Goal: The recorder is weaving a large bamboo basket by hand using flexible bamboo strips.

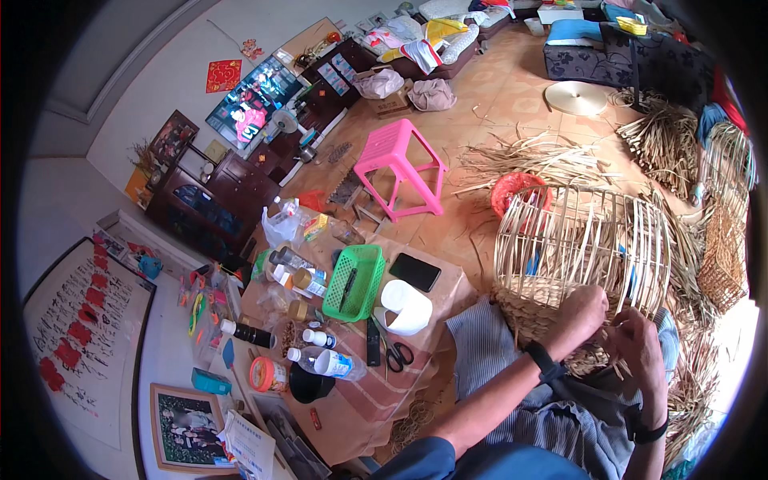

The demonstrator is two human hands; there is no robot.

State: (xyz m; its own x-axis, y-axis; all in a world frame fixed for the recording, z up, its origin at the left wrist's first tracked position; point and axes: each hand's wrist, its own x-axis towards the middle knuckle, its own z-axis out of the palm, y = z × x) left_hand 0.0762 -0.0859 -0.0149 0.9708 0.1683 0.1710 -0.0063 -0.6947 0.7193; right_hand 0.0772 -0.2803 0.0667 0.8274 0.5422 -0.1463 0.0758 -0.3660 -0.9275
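On my lap, over a grey striped cloth (476, 344), lies a half-woven basket (536, 316). Its lower band is braided from dry straw, and bare pale ribs form an open cage above. My left hand (582, 310) is closed, its fingers curled at the braided edge; their tips are hidden behind the hand. Close beside it, my right hand (640, 344) has bent fingers pinched together at the same edge, next to the ribs. Whatever they pinch is too small to make out. Both wrists wear dark bands.
Left of me, a table (360, 412) holds a green plastic basket (370, 276), phone (414, 272), paper roll (408, 308), scissors (398, 357) and several bottles. Beyond stand a pink stool (394, 148) and red basin (506, 189). Straw (536, 160) covers floor patches; someone's clothed leg (710, 120) shows far right.
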